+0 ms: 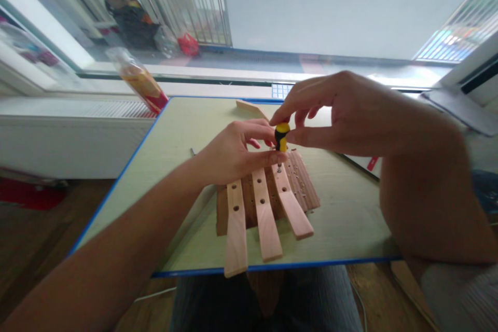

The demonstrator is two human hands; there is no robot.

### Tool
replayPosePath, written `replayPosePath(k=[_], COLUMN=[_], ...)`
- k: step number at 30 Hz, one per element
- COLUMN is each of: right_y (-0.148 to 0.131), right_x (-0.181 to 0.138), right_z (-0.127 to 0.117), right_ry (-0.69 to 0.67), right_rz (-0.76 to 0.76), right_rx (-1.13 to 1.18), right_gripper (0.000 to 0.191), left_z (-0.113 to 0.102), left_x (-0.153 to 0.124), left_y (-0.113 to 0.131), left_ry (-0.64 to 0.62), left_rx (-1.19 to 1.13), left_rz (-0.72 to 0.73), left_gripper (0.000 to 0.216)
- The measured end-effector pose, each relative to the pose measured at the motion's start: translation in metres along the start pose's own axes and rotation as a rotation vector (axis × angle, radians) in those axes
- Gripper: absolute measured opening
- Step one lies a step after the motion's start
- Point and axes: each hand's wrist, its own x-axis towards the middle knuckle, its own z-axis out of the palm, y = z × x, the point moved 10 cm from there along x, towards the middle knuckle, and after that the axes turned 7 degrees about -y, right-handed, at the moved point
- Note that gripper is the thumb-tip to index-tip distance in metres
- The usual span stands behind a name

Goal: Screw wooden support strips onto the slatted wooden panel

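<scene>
A short screwdriver point(282, 138) with a yellow and black handle stands upright over the rightmost of three pale wooden pieces point(296, 215). My right hand point(327, 114) pinches the top of its handle between thumb and fingertips. Around the lower handle, the thumb and fingers of my left hand point(239, 150) close in. Just below the driver, a small metal screw point(279, 168) shows in a hole of that piece. The middle piece point(269, 233) and the left piece point(235, 249) have dark holes too. All three lie across a brown wooden board point(305, 179) with many small holes.
The pale green table point(179, 135) has a blue edge. Another wooden piece point(249, 107) lies at its far side, and a small metal item point(193, 152) at the left. A bagged package point(142, 83) leans by the window sill. A flat white object point(356, 165) lies partly under my right arm.
</scene>
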Motion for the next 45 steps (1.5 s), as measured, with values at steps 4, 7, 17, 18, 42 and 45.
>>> replayPosePath(k=[4, 7, 17, 18, 42, 45], right_y=[0.000, 0.003, 0.013, 0.013, 0.015, 0.015], right_x=[0.001, 0.001, 0.001, 0.001, 0.005, 0.004], right_z=[0.001, 0.001, 0.000, 0.000, 0.002, 0.000], right_ry=[0.000, 0.021, 0.053, 0.054, 0.103, 0.092], right_rz=[0.002, 0.023, 0.103, 0.110, 0.124, 0.116], right_rx=[-0.024, -0.055, -0.054, -0.046, -0.071, -0.053], right_gripper=[0.020, 0.019, 0.010, 0.009, 0.021, 0.018], left_z=[0.000, -0.001, 0.001, 0.000, 0.000, 0.000], left_x=[-0.001, 0.000, 0.001, 0.001, 0.000, 0.000], left_y=[-0.001, -0.001, -0.003, -0.004, -0.009, -0.010], left_ry=[-0.003, -0.002, -0.004, -0.001, 0.009, 0.017], left_rx=[0.013, 0.032, -0.010, -0.009, -0.099, -0.089], left_rz=[0.000, 0.002, 0.005, 0.002, -0.038, -0.046], left_gripper=[0.023, 0.022, 0.029, 0.029, 0.034, 0.034])
